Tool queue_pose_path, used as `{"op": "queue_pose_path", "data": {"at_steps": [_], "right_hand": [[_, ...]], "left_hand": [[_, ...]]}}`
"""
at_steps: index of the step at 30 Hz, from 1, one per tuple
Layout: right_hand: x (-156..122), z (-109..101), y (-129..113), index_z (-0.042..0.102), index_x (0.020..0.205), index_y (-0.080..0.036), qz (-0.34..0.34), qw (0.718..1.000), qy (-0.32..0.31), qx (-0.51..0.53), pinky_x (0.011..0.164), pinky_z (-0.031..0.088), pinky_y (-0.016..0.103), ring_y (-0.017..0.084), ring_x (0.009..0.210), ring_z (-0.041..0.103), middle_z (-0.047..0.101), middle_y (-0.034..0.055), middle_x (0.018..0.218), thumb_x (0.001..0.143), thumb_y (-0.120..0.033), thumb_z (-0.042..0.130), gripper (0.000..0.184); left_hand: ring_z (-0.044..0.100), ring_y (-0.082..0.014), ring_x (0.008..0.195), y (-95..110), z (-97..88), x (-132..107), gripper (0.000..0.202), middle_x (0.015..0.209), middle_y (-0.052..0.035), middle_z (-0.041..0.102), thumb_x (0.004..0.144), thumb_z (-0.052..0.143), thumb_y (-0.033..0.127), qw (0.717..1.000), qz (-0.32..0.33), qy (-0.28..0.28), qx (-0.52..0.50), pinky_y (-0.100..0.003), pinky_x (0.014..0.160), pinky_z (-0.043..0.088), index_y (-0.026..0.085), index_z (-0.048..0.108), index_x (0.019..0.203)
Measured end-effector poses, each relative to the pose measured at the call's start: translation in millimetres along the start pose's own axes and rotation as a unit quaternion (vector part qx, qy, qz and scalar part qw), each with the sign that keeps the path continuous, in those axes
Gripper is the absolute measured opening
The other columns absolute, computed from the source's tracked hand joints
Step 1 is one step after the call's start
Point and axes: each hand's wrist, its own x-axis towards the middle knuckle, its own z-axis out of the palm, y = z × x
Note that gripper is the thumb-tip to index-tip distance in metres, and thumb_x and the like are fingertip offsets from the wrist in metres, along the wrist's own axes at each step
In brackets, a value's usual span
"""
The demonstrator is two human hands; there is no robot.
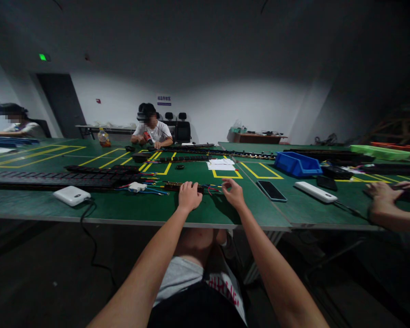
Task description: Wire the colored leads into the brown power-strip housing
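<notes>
Dark strip lies on the green bench, toward the near side, running left to right in front of the person. The left hand covers its right part, grip bent over it from above; I cannot tell whether it pinches the strip or merely presses on it. The right hand is at the thin coloured wires off the strip's right end, thumb and forefinger curved toward each other; whether a wire sits between them is too small to tell.

Should the left hand bear down too lightly, a tug from the right could slide or turn the strip and strain the wires where they leave it. Those wires fan out loosely, so picking the wrong one or crossing them seems likely enough. Blue leads lie near the strip's left end and might tangle if it shifted left. Farther left, the black cable of a white power bank hangs over the near edge; a knee catching it could drag that down.
</notes>
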Motion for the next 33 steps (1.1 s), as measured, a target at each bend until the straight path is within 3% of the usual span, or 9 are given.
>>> {"op": "queue_pose_path", "data": {"at_steps": [8, 14, 23, 33], "right_hand": [[1, -2, -3, 0.067, 0.116, -0.02, 0.024, 0.998, 0.005, 0.065, 0.087, 0.056, 0.035, 0.022, 0.098, 0.072, 0.077, 0.0081, 0.103, 0.078, -0.025, 0.053, 0.041], [1, 1, 1, 0.068, 0.116, -0.021, 0.025, 0.999, 0.001, 0.042, 0.091, 0.055, 0.036, 0.022, 0.101, 0.072, 0.077, 0.0071, 0.105, 0.077, -0.026, 0.054, 0.042], [-2, 12, 20, 0.062, 0.129, -0.024, -0.003, 0.996, -0.085, -0.033, 0.092, 0.055, 0.037, 0.021, 0.098, 0.07, 0.073, 0.0041, 0.106, 0.081, -0.022, 0.065, 0.048], [2, 19, 31, 0.066, 0.121, -0.023, 0.033, 0.998, -0.06, -0.009, 0.083, 0.057, 0.035, 0.018, 0.081, 0.068, 0.069, 0.0026, 0.095, 0.078, -0.021, 0.069, 0.043]], "left_hand": [[0.051, -0.031, 0.131, 0, 0.0, 0, 0.043, 0.131, -0.0155, 0.065, 0.091, 0.053, 0.027, 1.0, 0.003, -0.001, 0.003, -0.046, 0.117, 0.034, 0.016, 0.064, 0.132], [0.051, -0.0304, 0.131, -1, 1.2, 0, 0.042, 0.131, -0.0145, 0.065, 0.091, 0.054, 0.028, 1.0, 0.003, 0.0, 0.006, -0.045, 0.117, 0.034, 0.017, 0.063, 0.131], [0.051, -0.0314, 0.131, 1, 0.4, 0, 0.04, 0.131, -0.0164, 0.065, 0.091, 0.055, 0.027, 1.0, 0.002, 0.002, 0.01, -0.046, 0.116, 0.035, 0.016, 0.064, 0.128], [0.052, -0.0311, 0.129, 0, -0.2, 0, 0.039, 0.128, -0.015, 0.065, 0.092, 0.054, 0.027, 1.0, 0.004, 0.001, 0.006, -0.045, 0.116, 0.035, 0.017, 0.064, 0.128]]}}
